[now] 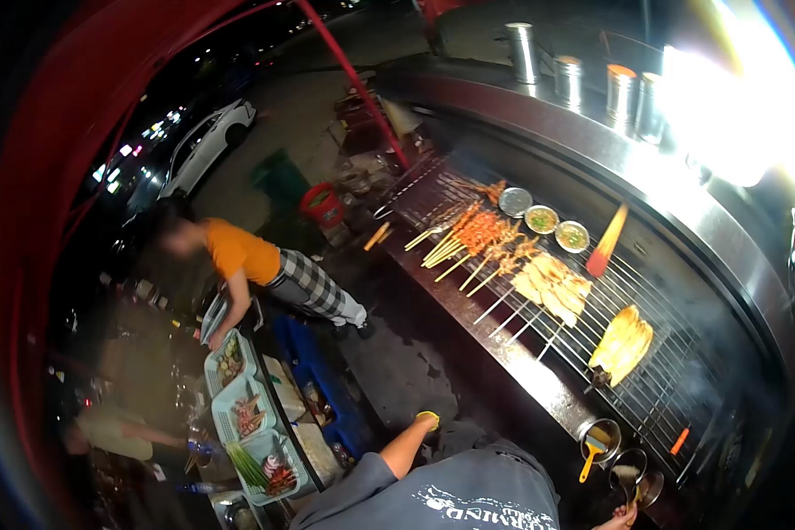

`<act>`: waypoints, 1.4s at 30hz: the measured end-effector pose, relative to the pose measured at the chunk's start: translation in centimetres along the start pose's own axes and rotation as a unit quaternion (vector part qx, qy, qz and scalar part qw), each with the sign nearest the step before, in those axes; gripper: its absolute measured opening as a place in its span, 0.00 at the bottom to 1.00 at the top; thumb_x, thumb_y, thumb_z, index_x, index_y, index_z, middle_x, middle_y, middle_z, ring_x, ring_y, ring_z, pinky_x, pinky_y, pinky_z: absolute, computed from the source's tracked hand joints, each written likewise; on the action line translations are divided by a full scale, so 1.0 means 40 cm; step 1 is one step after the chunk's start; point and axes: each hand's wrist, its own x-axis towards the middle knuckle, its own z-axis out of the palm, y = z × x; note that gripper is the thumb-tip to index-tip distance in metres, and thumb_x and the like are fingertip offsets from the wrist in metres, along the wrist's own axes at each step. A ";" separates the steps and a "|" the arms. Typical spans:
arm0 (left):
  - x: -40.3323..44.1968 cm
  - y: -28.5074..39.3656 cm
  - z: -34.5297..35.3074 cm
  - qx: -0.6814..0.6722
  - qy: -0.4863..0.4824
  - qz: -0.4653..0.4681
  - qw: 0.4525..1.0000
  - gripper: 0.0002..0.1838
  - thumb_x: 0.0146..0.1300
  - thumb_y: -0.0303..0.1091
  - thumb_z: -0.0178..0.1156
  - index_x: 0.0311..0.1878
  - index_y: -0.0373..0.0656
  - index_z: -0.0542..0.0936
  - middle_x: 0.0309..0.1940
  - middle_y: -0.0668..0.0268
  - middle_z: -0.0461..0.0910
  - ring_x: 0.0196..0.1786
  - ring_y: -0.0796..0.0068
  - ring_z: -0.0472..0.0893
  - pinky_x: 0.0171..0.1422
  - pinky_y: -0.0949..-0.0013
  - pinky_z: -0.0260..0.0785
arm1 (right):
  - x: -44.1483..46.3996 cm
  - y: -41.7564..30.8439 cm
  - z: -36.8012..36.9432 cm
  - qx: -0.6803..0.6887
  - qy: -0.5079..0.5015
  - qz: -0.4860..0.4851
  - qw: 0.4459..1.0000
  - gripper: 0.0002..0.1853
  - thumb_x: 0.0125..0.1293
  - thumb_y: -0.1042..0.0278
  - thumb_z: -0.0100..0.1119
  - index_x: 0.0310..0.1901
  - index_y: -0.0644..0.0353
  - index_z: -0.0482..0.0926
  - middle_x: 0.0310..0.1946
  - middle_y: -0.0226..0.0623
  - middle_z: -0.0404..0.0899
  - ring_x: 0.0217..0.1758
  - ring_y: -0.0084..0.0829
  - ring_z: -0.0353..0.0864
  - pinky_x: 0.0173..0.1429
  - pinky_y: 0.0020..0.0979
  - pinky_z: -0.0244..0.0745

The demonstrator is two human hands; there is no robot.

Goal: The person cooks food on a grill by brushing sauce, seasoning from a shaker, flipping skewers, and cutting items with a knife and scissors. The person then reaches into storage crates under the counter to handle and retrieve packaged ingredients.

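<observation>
At the bottom edge, my right hand is closed around what looks like a brush, its head in a dark metal cup. A yellow-handled brush leans in another metal cup beside it. My left hand hangs over the dark floor, left of the grill; something yellow shows there, and the fingers cannot be made out. Ahead on the grill lie an opened yellowish piece of food, flat pale skewered pieces and several meat skewers.
A red-and-yellow brush and small sauce bowls sit on the grill's far side. Metal canisters stand on the ledge behind. On the left, a person in orange reaches toward baskets of skewers and vegetables; another person is nearby.
</observation>
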 end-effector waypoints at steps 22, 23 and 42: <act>-0.329 -0.462 -0.118 0.098 -0.123 -0.043 0.987 0.21 0.67 0.46 0.49 0.48 0.41 0.82 0.48 0.49 0.81 0.52 0.44 0.79 0.58 0.51 0.70 | -0.541 -0.119 0.611 0.143 -0.294 0.395 0.859 0.31 0.62 0.32 0.57 0.50 0.53 0.71 0.43 0.39 0.81 0.40 0.39 0.81 0.41 0.42 0.75; -0.307 -0.454 -0.149 0.067 -0.101 -0.051 0.991 0.20 0.66 0.46 0.49 0.48 0.41 0.82 0.48 0.49 0.81 0.52 0.44 0.79 0.57 0.51 0.70 | -0.542 -0.134 0.652 0.173 -0.290 0.352 0.873 0.30 0.63 0.32 0.56 0.49 0.54 0.71 0.38 0.37 0.80 0.36 0.36 0.80 0.37 0.36 0.74; 0.134 -0.235 -0.778 -0.099 0.166 0.085 0.977 0.15 0.66 0.41 0.55 0.48 0.41 0.81 0.46 0.50 0.82 0.50 0.47 0.80 0.56 0.53 0.72 | -0.432 -1.113 1.456 -0.097 -0.145 -0.498 0.849 0.38 0.56 0.59 0.71 0.66 0.65 0.66 0.59 0.52 0.74 0.60 0.42 0.77 0.67 0.38 0.69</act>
